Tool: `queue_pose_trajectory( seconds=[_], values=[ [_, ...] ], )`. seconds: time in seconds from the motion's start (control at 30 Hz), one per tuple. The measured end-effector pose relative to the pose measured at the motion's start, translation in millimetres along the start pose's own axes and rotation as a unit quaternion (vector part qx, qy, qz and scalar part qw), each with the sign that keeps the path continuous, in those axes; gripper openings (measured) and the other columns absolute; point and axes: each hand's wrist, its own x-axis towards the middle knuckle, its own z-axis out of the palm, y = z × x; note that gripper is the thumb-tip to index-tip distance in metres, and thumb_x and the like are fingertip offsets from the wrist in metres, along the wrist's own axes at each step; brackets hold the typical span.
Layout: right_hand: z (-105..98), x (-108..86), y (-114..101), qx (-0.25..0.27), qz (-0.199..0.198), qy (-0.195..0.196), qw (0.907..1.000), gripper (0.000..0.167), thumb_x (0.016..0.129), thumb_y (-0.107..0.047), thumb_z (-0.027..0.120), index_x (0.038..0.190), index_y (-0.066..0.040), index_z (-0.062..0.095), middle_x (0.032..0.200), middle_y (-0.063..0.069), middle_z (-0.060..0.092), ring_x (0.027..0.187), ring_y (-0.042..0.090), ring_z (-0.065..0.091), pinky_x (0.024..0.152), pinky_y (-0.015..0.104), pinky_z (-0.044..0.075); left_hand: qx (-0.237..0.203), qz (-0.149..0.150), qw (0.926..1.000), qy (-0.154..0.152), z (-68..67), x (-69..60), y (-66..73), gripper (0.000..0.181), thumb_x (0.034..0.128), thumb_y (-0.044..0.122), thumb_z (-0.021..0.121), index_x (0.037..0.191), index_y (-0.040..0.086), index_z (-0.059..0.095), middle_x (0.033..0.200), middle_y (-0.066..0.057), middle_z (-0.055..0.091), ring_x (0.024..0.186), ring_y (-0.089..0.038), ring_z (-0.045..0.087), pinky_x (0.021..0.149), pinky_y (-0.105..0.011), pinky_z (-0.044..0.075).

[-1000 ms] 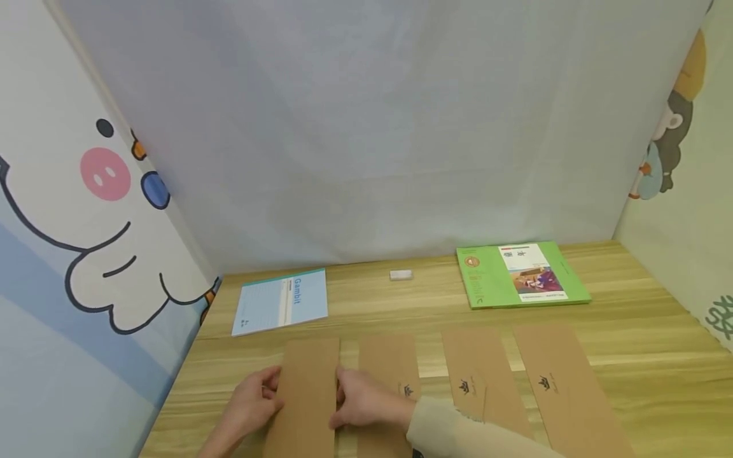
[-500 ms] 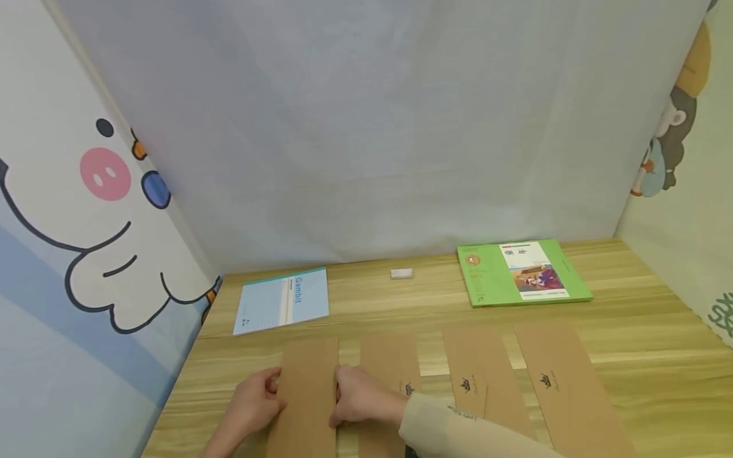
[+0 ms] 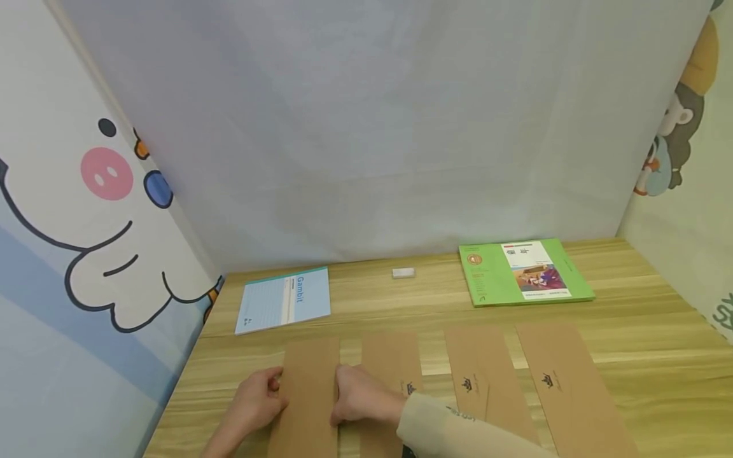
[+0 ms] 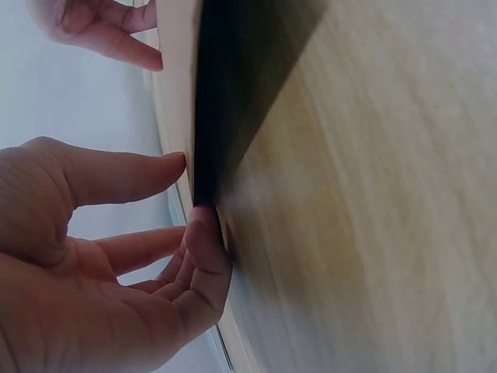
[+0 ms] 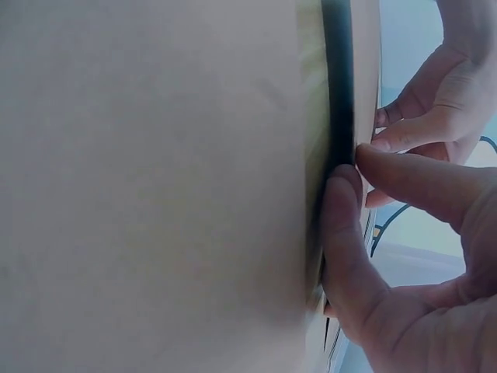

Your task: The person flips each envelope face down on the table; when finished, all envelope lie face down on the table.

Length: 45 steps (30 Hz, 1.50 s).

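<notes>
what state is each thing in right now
Leftmost brown envelope: plain side up, side edges lifted
Left hand: pinching its left edge
Right hand: pinching its right edge
Second envelope: flat, partly hidden by that hand
Third envelope: flat, printed side up
Fourth envelope: flat, printed side up
Blue notebook: closed, flat
Green book: closed, flat
White block: lying flat

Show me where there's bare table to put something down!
Between the blue notebook and white block, between that block and green book, and right of the rightmost brown envelope. It's crowded in front: the left hand and right hand hold a plain brown piece beside three envelopes.
</notes>
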Motion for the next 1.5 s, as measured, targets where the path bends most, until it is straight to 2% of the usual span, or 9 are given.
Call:
queue_pose_trajectory(
  seconds=[0.27, 0.47, 0.57, 0.7, 0.9, 1.1, 1.3, 1.4, 1.5],
  values=[
    [-3, 0.6, 1, 0.014, 0.009, -0.012, 0.9998, 0.040, 0.063, -0.011, 0.086, 0.081, -0.009, 0.050, 0.067, 0.001, 0.052, 0.056, 0.014, 0.051, 0.051, 0.026, 0.044, -0.009, -0.009, 0.9999, -0.007, -5.0, -0.9, 1.1, 0.054, 0.0682, 0.003, 0.077, 0.117, -0.013, 0.059, 0.081, 0.000, 0.057, 0.075, -0.018, 0.053, 0.073, -0.037, 0.046],
    [-9, -3.6, 1, 0.095, -0.014, -0.021, 0.9952, 0.036, 0.064, -0.001, 0.083, 0.081, -0.004, 0.052, 0.058, 0.001, 0.056, 0.048, 0.013, 0.053, 0.047, 0.024, 0.045, -0.014, -0.021, 0.9997, -0.009, -5.2, -2.8, 1.6, 0.054, 0.0696, 0.002, 0.076, 0.118, -0.013, 0.058, 0.081, 0.000, 0.057, 0.074, -0.016, 0.052, 0.072, -0.036, 0.046],
    [-17, -6.4, 4, 0.115, -0.023, -0.020, 0.9929, 0.043, 0.065, -0.002, 0.081, 0.098, 0.006, 0.055, 0.064, 0.001, 0.058, 0.054, 0.012, 0.054, 0.051, 0.025, 0.046, -0.022, 0.000, 0.9997, 0.001, -2.5, -3.6, 5.8, 0.053, 0.0683, -0.001, 0.073, 0.117, -0.014, 0.058, 0.081, -0.001, 0.055, 0.070, -0.016, 0.049, 0.067, -0.034, 0.044],
    [-31, -10.5, 11, 0.123, -0.018, -0.023, 0.9919, 0.075, 0.068, -0.009, 0.081, 0.130, 0.011, 0.045, 0.081, 0.002, 0.060, 0.070, 0.014, 0.055, 0.065, 0.030, 0.048, -0.047, 0.037, 0.9982, 0.008, 3.3, -1.4, 19.8, 0.051, 0.0662, -0.007, 0.067, 0.116, -0.015, 0.058, 0.083, -0.005, 0.054, 0.070, -0.015, 0.047, 0.063, -0.030, 0.043],
    [-51, -17.6, 23, 0.154, -0.010, -0.025, 0.9876, 0.078, 0.071, -0.010, 0.082, 0.134, 0.012, 0.041, 0.097, 0.010, 0.061, 0.086, 0.023, 0.058, 0.077, 0.040, 0.050, -0.124, 0.055, 0.9906, -0.021, 11.3, 2.7, 44.1, 0.052, 0.0679, -0.011, 0.066, 0.118, -0.017, 0.055, 0.086, -0.008, 0.056, 0.066, -0.012, 0.047, 0.057, -0.022, 0.041],
    [-54, -26.1, 31, 0.095, -0.056, -0.008, 0.9939, 0.077, 0.068, -0.010, 0.083, 0.130, 0.015, 0.044, 0.097, 0.013, 0.062, 0.081, 0.020, 0.060, 0.071, 0.031, 0.050, -0.192, 0.078, 0.9759, -0.070, 18.9, 2.0, 52.4, 0.051, 0.0700, -0.013, 0.066, 0.117, -0.024, 0.050, 0.085, -0.008, 0.056, 0.073, -0.015, 0.055, 0.061, -0.022, 0.049],
    [-60, -37.4, 46, 0.029, -0.059, 0.008, 0.9978, 0.082, 0.067, -0.015, 0.083, 0.131, 0.016, 0.041, 0.095, 0.009, 0.059, 0.083, 0.018, 0.054, 0.077, 0.035, 0.048, -0.159, 0.092, 0.9788, -0.090, 26.3, 3.9, 65.3, 0.030, 0.0757, -0.002, 0.070, 0.103, -0.011, 0.063, 0.078, -0.001, 0.061, 0.069, -0.011, 0.058, 0.060, -0.024, 0.048],
    [-62, -42.8, 56, -0.017, -0.066, 0.024, 0.9974, 0.072, 0.066, -0.017, 0.084, 0.120, 0.016, 0.051, 0.090, 0.012, 0.058, 0.078, 0.019, 0.050, 0.072, 0.036, 0.047, -0.157, 0.105, 0.9766, -0.103, 33.1, 4.1, 69.2, 0.013, 0.0756, -0.002, 0.069, 0.087, -0.004, 0.064, 0.073, 0.002, 0.058, 0.064, -0.008, 0.055, 0.058, -0.024, 0.046],
    [-67, -46.6, 64, -0.041, -0.063, 0.037, 0.9965, 0.062, 0.064, -0.017, 0.085, 0.108, 0.016, 0.056, 0.096, 0.018, 0.059, 0.079, 0.021, 0.047, 0.070, 0.038, 0.045, -0.161, 0.115, 0.9740, -0.110, 37.1, 3.9, 71.9, 0.014, 0.0753, -0.003, 0.069, 0.088, -0.006, 0.065, 0.071, 0.002, 0.057, 0.063, -0.008, 0.053, 0.057, -0.023, 0.046]
  ],
)
